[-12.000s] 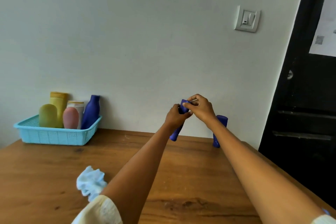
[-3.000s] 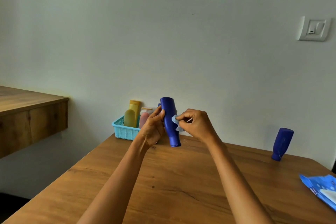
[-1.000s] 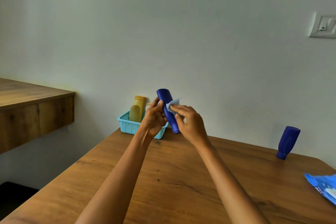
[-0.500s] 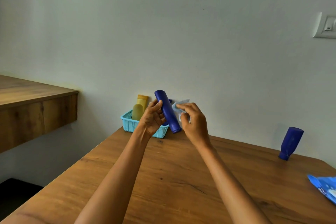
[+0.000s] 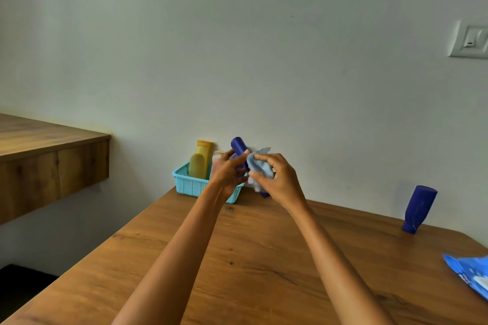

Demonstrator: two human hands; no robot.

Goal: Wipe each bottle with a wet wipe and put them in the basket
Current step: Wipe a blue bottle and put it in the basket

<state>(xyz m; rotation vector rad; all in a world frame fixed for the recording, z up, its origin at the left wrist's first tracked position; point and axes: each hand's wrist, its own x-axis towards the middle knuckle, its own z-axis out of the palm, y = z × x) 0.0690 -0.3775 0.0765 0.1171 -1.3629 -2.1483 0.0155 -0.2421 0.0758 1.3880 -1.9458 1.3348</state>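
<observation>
My left hand (image 5: 227, 174) grips a dark blue bottle (image 5: 239, 148) that is tilted in the air over the table's far end. My right hand (image 5: 281, 182) pinches a crumpled white wet wipe (image 5: 259, 167) against the bottle's right side. Behind my hands a turquoise basket (image 5: 188, 184) sits against the wall with yellow bottles (image 5: 201, 162) standing in it; its other contents are hidden by my left hand. A second dark blue bottle (image 5: 418, 209) stands cap down on the table at the far right.
The wooden table (image 5: 264, 272) runs from me to the wall. A blue wet wipe packet (image 5: 472, 276) lies at its right edge. A wooden shelf (image 5: 47, 155) juts from the wall on the left. A light switch (image 5: 470, 39) is on the wall.
My right hand has bunched the wipe and slid it down the side of the bottle. My left hand still holds the bottle in about the same spot.
</observation>
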